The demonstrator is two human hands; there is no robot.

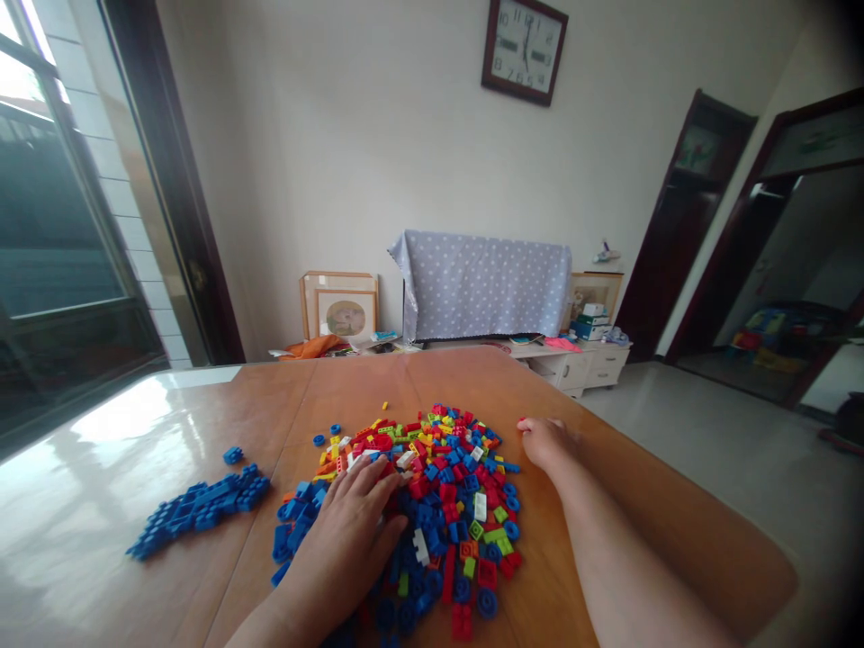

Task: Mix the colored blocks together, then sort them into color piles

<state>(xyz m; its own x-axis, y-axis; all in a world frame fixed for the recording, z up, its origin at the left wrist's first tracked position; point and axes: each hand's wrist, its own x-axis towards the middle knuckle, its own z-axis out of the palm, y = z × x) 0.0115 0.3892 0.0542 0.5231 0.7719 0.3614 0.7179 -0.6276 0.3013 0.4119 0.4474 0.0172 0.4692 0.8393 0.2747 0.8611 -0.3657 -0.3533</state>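
- In the head view, the palm of the left hand hides part of the pile of toy bricks, and the bricks under it cannot be seen.
- Both forearms are cut off by the near edge, and the pile is dim and hard to make out at its near end.
- The fingers of the left hand are extended, slightly bent and a little spread, with the thumb apart; they lie on the left part of the pile, touching bricks, and no brick is seen gripped.
- The right hand is beside the pile, on the right; its fingers are curled, closed at the tips on a small red piece, of which only a little shows.
- The pile is in the middle of the worktop, mixed in red, blue, yellow, green, orange and white.
- On the left, apart from the pile, lies a blue assembly of joined bricks, with a small blue piece just beyond it.
- The left forearm passes in front of the near left bricks.
- Farther away are a dotted cloth, a white cabinet and a wall clock.
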